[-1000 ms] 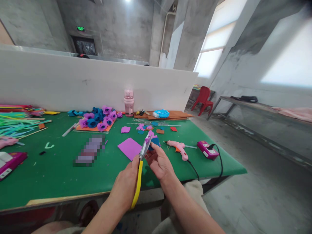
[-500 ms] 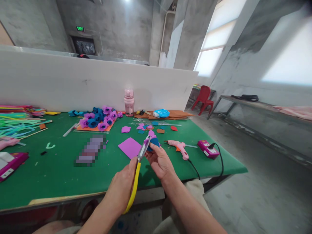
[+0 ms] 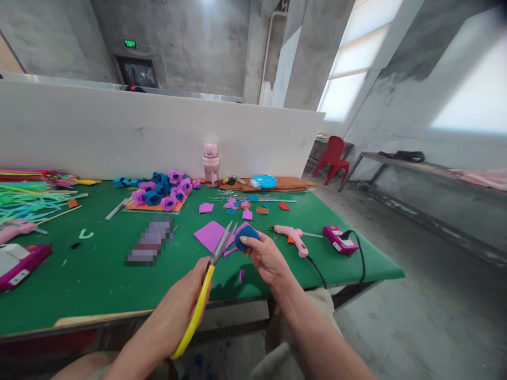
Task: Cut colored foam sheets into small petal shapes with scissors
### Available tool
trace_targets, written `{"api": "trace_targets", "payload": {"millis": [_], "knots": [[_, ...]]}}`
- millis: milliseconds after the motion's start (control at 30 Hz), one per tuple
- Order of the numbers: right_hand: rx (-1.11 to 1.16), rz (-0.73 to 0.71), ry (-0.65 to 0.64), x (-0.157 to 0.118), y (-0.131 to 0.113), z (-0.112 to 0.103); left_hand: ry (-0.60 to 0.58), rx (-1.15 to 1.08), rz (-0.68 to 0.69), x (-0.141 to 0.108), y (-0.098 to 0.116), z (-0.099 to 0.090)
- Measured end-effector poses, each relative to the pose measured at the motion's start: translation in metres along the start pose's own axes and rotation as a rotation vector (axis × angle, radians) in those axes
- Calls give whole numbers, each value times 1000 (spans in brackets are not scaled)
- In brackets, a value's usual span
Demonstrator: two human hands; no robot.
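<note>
My left hand (image 3: 180, 298) is closed around yellow-handled scissors (image 3: 195, 319), their blades pointing up and slightly apart. My right hand (image 3: 269, 261) pinches a blue rounded piece (image 3: 246, 236) of thin sheet material, with the edge of a purple piece showing behind it. The scissor tips are just left of these pieces, not touching them. Below the fingers is a small purple scrap (image 3: 241, 275), seemingly in the air. A square purple sheet (image 3: 208, 235) lies behind the blades. Beyond the right hand lies a small purple petal-shaped piece (image 3: 247, 214).
A pink glue gun (image 3: 291, 235) and a magenta box (image 3: 339, 240) with a black cable lie at right. Purple and blue paper flowers (image 3: 162, 191) are piled behind, near a pink bottle (image 3: 211, 164). Coloured strips (image 3: 31, 196) cover the left end. A white board (image 3: 158, 132) stands behind.
The scissors have moved left and down, away from the held pieces. A purple petal-shaped piece now shows beyond my right hand, and a purple scrap has appeared below it.
</note>
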State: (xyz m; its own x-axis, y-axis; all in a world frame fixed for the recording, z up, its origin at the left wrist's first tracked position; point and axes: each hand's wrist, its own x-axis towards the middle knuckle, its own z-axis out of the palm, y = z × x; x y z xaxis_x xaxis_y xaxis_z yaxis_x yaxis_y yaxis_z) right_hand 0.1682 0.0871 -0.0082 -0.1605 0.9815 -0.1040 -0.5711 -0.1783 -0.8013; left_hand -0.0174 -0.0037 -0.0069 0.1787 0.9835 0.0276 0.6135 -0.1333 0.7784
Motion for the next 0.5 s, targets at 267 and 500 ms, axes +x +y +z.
{"api": "trace_targets", "payload": {"millis": [267, 500], "knots": [[-29, 5, -79, -4, 4, 5, -177, 524, -1, -1, 11, -12], [-55, 25, -115, -4, 7, 4, -142, 495, 14, 0, 18, -12]]}}
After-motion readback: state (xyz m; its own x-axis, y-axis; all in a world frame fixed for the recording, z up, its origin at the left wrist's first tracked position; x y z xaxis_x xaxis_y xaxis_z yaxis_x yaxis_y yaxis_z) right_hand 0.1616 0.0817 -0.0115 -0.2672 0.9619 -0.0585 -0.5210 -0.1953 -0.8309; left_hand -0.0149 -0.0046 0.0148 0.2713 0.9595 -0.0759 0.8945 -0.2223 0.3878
